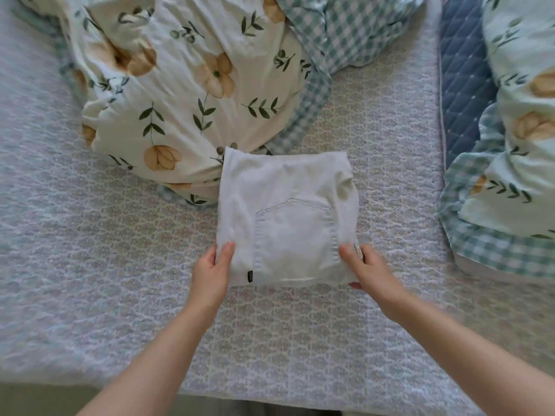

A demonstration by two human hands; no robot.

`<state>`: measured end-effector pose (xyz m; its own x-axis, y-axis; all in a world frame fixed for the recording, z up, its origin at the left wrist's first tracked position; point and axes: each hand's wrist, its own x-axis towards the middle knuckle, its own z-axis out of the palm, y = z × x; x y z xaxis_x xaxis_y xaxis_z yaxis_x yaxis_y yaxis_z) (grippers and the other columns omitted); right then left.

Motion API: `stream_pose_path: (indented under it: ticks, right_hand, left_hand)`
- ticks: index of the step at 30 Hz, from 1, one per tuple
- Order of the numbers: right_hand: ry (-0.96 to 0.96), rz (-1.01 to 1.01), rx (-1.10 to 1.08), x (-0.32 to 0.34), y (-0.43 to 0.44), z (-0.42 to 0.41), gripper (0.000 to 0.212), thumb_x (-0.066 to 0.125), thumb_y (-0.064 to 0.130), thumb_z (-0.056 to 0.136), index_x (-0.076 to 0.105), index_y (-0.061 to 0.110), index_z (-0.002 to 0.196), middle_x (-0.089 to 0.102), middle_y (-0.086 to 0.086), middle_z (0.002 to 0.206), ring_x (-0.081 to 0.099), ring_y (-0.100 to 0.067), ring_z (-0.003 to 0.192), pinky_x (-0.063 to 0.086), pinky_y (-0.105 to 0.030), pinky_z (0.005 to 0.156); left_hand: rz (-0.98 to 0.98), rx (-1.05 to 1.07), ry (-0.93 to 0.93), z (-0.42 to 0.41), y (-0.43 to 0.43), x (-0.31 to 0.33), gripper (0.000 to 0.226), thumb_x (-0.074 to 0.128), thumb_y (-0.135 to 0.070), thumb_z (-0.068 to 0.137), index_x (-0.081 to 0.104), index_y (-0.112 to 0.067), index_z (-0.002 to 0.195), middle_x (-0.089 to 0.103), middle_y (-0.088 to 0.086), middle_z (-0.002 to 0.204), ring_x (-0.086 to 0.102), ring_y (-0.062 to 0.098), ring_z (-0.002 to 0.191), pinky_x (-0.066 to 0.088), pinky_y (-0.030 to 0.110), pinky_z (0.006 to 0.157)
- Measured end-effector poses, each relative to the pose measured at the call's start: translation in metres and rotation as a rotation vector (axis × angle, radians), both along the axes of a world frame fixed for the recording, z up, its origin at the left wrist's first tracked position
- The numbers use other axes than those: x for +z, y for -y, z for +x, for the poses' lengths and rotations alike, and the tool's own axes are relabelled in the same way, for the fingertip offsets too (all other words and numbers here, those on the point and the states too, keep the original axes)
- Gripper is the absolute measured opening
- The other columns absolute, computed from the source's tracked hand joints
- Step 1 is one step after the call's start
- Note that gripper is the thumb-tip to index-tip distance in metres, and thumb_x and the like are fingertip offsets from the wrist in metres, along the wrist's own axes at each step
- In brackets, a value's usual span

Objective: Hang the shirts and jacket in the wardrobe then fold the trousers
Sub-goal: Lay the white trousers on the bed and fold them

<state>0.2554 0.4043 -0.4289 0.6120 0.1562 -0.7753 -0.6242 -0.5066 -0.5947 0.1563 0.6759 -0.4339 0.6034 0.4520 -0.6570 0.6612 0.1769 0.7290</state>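
Note:
White trousers [285,211] lie folded into a compact square in the middle of the bed, a stitched back pocket facing up and a small black tag at the near left edge. My left hand [211,273] grips the near left corner, thumb on top of the cloth. My right hand [365,270] grips the near right corner, thumb on top and fingers tucked under the fold. No shirts, jacket or wardrobe are in view.
The bed has a pale patterned quilted cover [105,235]. A bunched floral duvet with a checked border [180,94] touches the trousers' far left edge. A floral pillow [516,163] and a blue quilted pad [462,73] lie at the right. The bed's near edge [270,400] runs along the bottom.

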Motion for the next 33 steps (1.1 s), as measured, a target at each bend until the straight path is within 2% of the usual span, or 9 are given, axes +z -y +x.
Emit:
stream_pose_path:
  ticks: [6, 9, 12, 15, 18, 21, 24, 29, 33]
  right_hand:
    - [0.027, 0.222, -0.184, 0.002, 0.014, -0.024, 0.035, 0.056, 0.053, 0.084, 0.064, 0.032, 0.110, 0.070, 0.009, 0.106, 0.067, -0.014, 0.099, 0.058, -0.032, 0.081]
    - [0.013, 0.086, -0.132, 0.001, 0.026, -0.039, 0.025, 0.051, 0.040, 0.095, 0.067, 0.024, 0.105, 0.070, -0.004, 0.103, 0.065, -0.019, 0.094, 0.055, -0.044, 0.087]
    - [-0.018, -0.003, -0.101, 0.003, 0.026, -0.038, 0.019, 0.051, 0.025, 0.099, 0.069, 0.020, 0.096, 0.070, -0.006, 0.100, 0.064, -0.019, 0.091, 0.054, -0.045, 0.088]
    - [-0.128, -0.006, -0.188, 0.005, 0.016, -0.021, 0.023, 0.058, 0.014, 0.090, 0.061, 0.021, 0.112, 0.064, -0.003, 0.113, 0.062, -0.021, 0.097, 0.053, -0.047, 0.086]
    - [-0.206, 0.016, -0.195, 0.007, 0.004, -0.005, 0.044, 0.064, 0.037, 0.087, 0.049, 0.024, 0.127, 0.062, 0.004, 0.114, 0.061, -0.022, 0.098, 0.056, -0.045, 0.077]
    - [-0.236, -0.040, -0.159, 0.006, -0.007, 0.002, 0.065, 0.060, 0.063, 0.082, 0.046, 0.021, 0.130, 0.065, 0.000, 0.112, 0.065, -0.024, 0.094, 0.057, -0.040, 0.065]
    - [-0.225, -0.136, -0.149, -0.001, -0.016, 0.004, 0.085, 0.052, 0.074, 0.079, 0.034, 0.016, 0.138, 0.058, -0.007, 0.122, 0.063, -0.031, 0.102, 0.057, -0.051, 0.082]
    - [-0.123, -0.205, -0.138, -0.001, -0.014, -0.001, 0.051, 0.031, 0.060, 0.097, 0.046, 0.016, 0.119, 0.059, -0.005, 0.105, 0.060, -0.026, 0.093, 0.053, -0.053, 0.088]
    - [0.057, -0.214, -0.106, 0.005, -0.010, -0.013, 0.036, 0.030, 0.046, 0.103, 0.051, 0.017, 0.106, 0.057, -0.001, 0.095, 0.053, -0.015, 0.080, 0.049, -0.045, 0.084]
  left_hand:
    - [-0.043, 0.089, 0.008, -0.017, 0.005, 0.011, 0.028, 0.055, -0.042, 0.096, 0.075, -0.025, 0.087, 0.076, -0.008, 0.089, 0.072, 0.007, 0.081, 0.055, 0.024, 0.069]
    - [-0.044, 0.102, -0.109, -0.042, 0.016, 0.009, 0.032, 0.058, -0.039, 0.095, 0.077, -0.024, 0.074, 0.076, -0.011, 0.081, 0.072, 0.006, 0.074, 0.053, 0.017, 0.057]
    - [0.007, 0.046, -0.183, -0.054, 0.023, 0.004, 0.034, 0.056, -0.040, 0.097, 0.071, -0.016, 0.078, 0.073, -0.004, 0.076, 0.067, 0.017, 0.069, 0.045, 0.023, 0.060]
    - [0.078, 0.046, -0.213, -0.044, 0.023, 0.000, 0.030, 0.054, -0.040, 0.098, 0.064, -0.012, 0.093, 0.065, 0.003, 0.091, 0.058, 0.021, 0.081, 0.043, 0.031, 0.064]
    - [0.074, 0.048, -0.301, -0.027, 0.022, 0.000, 0.041, 0.053, -0.051, 0.095, 0.056, -0.016, 0.117, 0.061, -0.001, 0.107, 0.059, 0.022, 0.098, 0.050, 0.041, 0.084]
    - [0.053, 0.019, -0.363, -0.018, 0.024, -0.001, 0.058, 0.055, -0.064, 0.088, 0.052, -0.017, 0.122, 0.059, 0.002, 0.115, 0.059, 0.028, 0.107, 0.049, 0.047, 0.096]
    - [-0.036, 0.080, -0.379, -0.016, 0.026, -0.002, 0.074, 0.063, -0.068, 0.079, 0.050, -0.017, 0.131, 0.059, 0.004, 0.123, 0.058, 0.030, 0.112, 0.048, 0.050, 0.099]
    - [-0.278, 0.192, -0.378, -0.018, 0.024, 0.002, 0.088, 0.081, -0.059, 0.067, 0.052, -0.009, 0.134, 0.066, 0.009, 0.120, 0.065, 0.033, 0.105, 0.053, 0.051, 0.093]
    - [-0.215, 0.312, -0.241, -0.023, 0.032, 0.010, 0.058, 0.082, -0.045, 0.073, 0.066, -0.012, 0.118, 0.073, 0.004, 0.105, 0.069, 0.026, 0.096, 0.056, 0.044, 0.089]
